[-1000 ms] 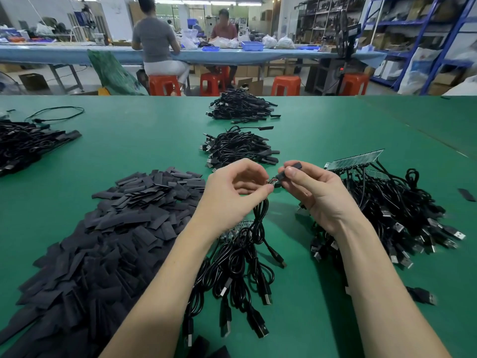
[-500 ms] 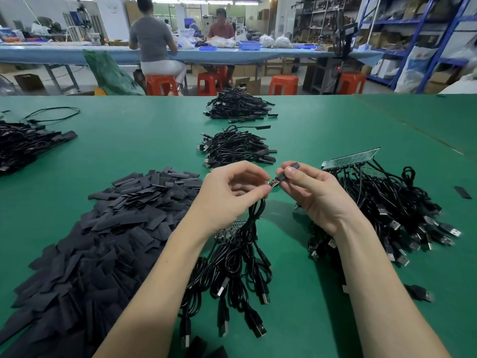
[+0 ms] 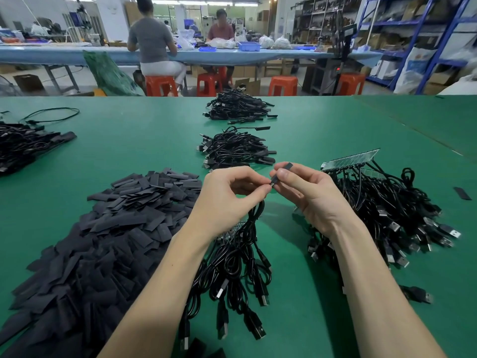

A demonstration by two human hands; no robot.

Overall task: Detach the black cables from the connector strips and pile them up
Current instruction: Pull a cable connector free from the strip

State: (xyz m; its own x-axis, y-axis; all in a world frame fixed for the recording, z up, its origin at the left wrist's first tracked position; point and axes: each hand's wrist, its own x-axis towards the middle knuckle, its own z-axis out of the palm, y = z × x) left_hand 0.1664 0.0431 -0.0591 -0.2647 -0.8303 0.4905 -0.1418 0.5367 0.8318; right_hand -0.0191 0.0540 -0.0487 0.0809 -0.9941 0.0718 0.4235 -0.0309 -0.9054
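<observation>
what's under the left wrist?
Under the left hand a bundle of black cables hangs onto the green table, with an edge of a connector strip peeking out; the rest is covered.

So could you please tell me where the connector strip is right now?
In the head view it lies right of centre, atop the cable heap, just beyond the right hand: connector strip.

On your tabletop [image 3: 335, 120]: sleeve pile [image 3: 98, 244] left, connector strip [image 3: 351, 160] with its cables [image 3: 387, 210] right, loose cables [image 3: 232, 267] between, two cable piles [image 3: 236, 148] behind your hands.
</observation>
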